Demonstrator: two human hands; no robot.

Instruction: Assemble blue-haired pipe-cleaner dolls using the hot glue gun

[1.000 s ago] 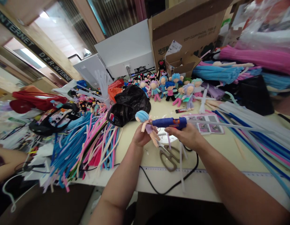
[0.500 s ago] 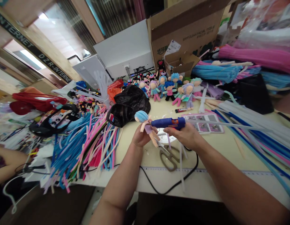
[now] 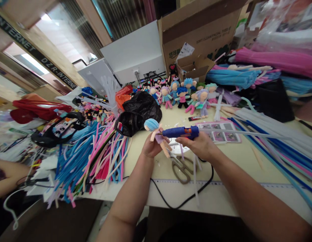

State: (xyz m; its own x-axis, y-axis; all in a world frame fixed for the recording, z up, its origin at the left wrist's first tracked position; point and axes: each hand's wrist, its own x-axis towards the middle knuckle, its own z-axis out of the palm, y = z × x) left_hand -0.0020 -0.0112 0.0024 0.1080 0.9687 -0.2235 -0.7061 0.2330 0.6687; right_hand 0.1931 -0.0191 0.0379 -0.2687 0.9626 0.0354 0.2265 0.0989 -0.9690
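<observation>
My left hand (image 3: 150, 147) is closed around a small pipe-cleaner doll (image 3: 159, 138) with light blue hair and a lilac body. A blue glue gun (image 3: 181, 132) is gripped in my right hand (image 3: 202, 145), its nozzle at the doll's upper body; whether it touches, I cannot tell. A long clear glue stick (image 3: 236, 133) juts from the back of the gun to the right. Scissors (image 3: 180, 168) with grey-brown handles lie on the table below the hands, partly under thin pale strips. The gun's black cord (image 3: 168, 203) loops near the front edge.
Finished dolls (image 3: 188, 95) stand in rows at the back. Bundles of coloured pipe cleaners (image 3: 80, 158) lie left, with more strips (image 3: 277, 148) on the right. A black plastic bag (image 3: 143, 111) and a cardboard box (image 3: 201, 37) sit behind. Another person's arm (image 3: 9, 174) shows far left.
The doll and the glue gun have shifted very slightly to the left. Both hands keep their hold.
</observation>
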